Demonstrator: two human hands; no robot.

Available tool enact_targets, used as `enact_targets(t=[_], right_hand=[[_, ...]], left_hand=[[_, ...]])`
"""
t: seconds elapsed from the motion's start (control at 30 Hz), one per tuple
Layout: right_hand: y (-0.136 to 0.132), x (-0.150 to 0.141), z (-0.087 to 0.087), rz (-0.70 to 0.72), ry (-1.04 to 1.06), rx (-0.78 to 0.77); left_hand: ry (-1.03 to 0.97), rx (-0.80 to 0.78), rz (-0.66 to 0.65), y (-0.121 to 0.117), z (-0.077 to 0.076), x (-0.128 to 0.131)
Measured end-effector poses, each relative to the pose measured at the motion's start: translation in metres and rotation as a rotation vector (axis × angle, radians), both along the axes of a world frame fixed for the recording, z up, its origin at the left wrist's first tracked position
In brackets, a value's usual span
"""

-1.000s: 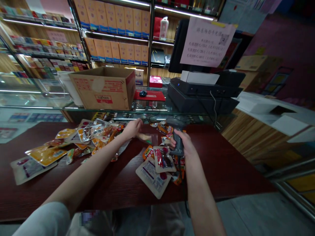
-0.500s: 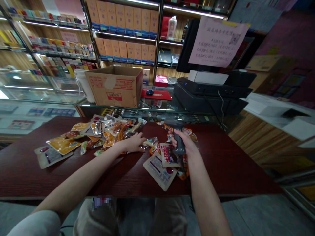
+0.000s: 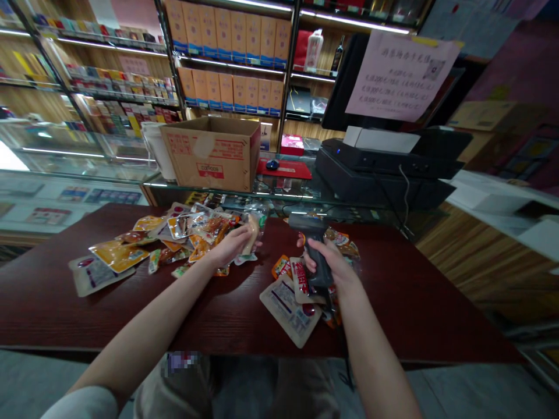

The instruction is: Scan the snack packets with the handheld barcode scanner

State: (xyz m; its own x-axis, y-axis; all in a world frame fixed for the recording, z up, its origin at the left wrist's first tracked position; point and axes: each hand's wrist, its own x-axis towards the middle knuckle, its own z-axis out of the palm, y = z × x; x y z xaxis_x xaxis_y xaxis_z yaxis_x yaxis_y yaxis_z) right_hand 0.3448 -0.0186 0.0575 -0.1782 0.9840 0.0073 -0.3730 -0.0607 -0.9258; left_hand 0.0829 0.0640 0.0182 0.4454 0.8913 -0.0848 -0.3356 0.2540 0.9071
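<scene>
Over the counter [image 3: 393, 297], left hand [image 3: 229, 244] holding snack packet [image 3: 252, 234] — right hand [image 3: 329, 262] gripping scanner [image 3: 305, 222]

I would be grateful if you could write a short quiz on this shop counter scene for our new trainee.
1. Which hand grips the barcode scanner: the left hand or the right hand?
2. True or false: the cardboard box stands on the glass counter, behind the dark red table.
3. What is the left hand holding?

Key: 1. The right hand. 2. True. 3. A clear snack packet.
</scene>
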Motion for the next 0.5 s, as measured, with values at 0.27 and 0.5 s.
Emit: enact_targets(t=[0.27, 0.5], right_hand=[[-0.008, -0.011, 0.001, 0.163, -0.122, 0.005], [-0.006, -0.011, -0.01, 0.285, -0.231, -0.033]], left_hand=[[-0.126, 0.074, 0.13, 0.005, 0.003, -0.008], [-0.123, 0.247, 0.271, 0.008, -0.005, -0.003]])
